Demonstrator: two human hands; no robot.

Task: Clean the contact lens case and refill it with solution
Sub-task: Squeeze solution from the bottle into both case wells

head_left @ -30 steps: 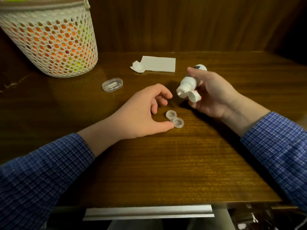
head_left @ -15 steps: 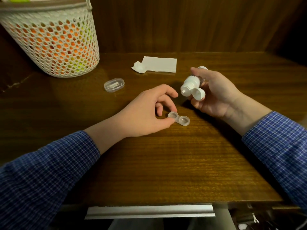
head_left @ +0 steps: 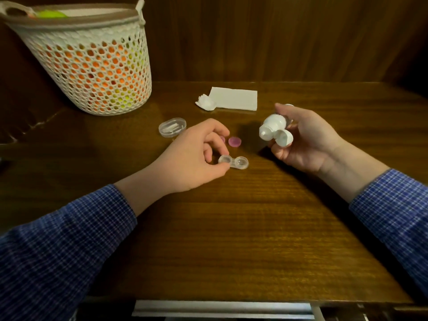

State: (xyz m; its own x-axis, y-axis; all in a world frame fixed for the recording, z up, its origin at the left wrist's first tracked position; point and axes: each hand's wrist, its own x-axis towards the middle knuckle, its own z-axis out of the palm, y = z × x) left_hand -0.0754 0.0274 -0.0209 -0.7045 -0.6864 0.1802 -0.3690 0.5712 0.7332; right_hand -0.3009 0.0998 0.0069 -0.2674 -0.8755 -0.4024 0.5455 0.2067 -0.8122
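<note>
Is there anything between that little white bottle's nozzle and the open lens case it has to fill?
Nothing visible. The solution bottle, flip cap open, is held in the right hand, its nozzle aimed down-left. The contact lens case, both wells uncapped, is steadied by the left hand. Only bare table lies between; the pink caps sit behind.

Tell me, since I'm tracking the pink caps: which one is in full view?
The pink cap farther from the left hand, lying bare on the table; the other cap peeks out behind that hand's fingers.
</note>
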